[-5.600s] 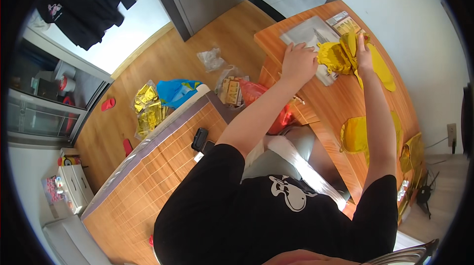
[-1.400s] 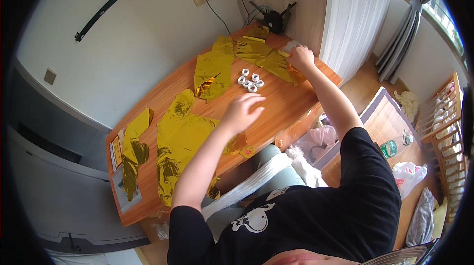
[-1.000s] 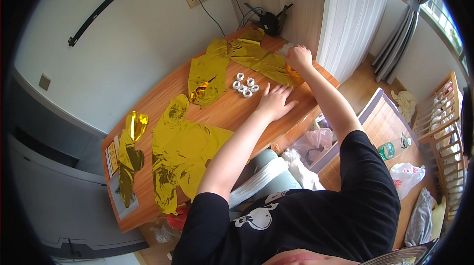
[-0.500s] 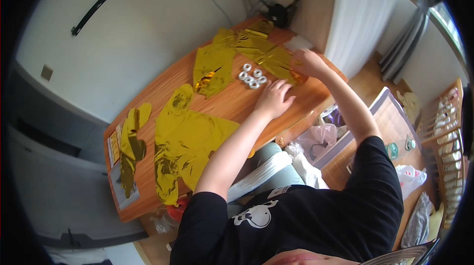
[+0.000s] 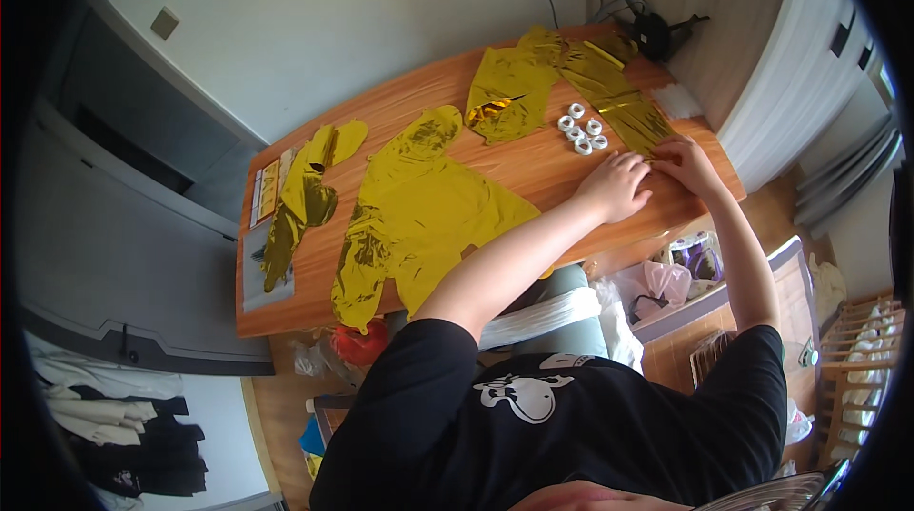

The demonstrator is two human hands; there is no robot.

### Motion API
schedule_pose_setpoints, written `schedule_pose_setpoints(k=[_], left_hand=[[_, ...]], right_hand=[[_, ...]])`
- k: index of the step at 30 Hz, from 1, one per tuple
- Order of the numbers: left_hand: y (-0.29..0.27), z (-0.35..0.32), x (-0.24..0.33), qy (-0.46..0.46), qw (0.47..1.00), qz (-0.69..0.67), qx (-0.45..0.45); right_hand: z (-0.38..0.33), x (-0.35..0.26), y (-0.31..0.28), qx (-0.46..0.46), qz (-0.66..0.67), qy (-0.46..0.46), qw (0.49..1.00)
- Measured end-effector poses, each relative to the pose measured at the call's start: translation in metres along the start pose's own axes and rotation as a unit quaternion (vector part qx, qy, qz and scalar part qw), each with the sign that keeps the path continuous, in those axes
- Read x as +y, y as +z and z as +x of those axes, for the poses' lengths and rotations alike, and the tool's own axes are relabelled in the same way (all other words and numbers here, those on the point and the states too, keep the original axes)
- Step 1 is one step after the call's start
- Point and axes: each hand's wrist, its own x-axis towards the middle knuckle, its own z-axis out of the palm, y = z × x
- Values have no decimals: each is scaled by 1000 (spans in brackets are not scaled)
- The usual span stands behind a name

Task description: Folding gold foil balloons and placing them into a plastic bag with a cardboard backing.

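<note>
Deflated gold foil balloons lie flat on the wooden table. My right hand [image 5: 692, 168] is at the near end of a long foil balloon [image 5: 628, 116], its fingers bent and pinched on the foil's tip. Close beside it, my left hand [image 5: 614, 189] rests on the tabletop with fingers stretched out and nothing held. Just beyond my left hand sits a cluster of several small white rolls [image 5: 583, 135]. A crumpled foil balloon [image 5: 509, 106] lies left of the rolls. The largest foil piece [image 5: 428, 206] spreads in front of me, partly behind my left forearm.
Another folded foil piece [image 5: 303, 197] lies at the table's left end, near a flat printed card [image 5: 269, 189] and a grey sheet [image 5: 257, 273]. A black device with antennas [image 5: 652, 35] stands at the far corner. Below the table's right edge are plastic bags [image 5: 657, 284].
The view has turned, so the table sits further right. My right hand has come nearer along the long foil balloon to its near end, close to my left hand. The rolls stay in place.
</note>
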Motion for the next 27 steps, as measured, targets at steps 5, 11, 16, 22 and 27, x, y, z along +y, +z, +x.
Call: schedule_pose_setpoints(k=[5,11,16,22,27], left_hand=[[-4,0,0,5,1000,19,6],[-1,1,-3,28,994,104,8],[2,3,-7,16,997,80,-10],[2,3,-6,-7,993,109,-34],[3,3,-10,-6,992,119,-37]], right_hand=[[15,15,1,-17,22,-25,999],[33,18,-3,-29,44,166,985],[18,12,-6,-42,83,4,996],[4,4,-13,-69,28,-17,997],[3,-4,-21,-66,10,4,998]])
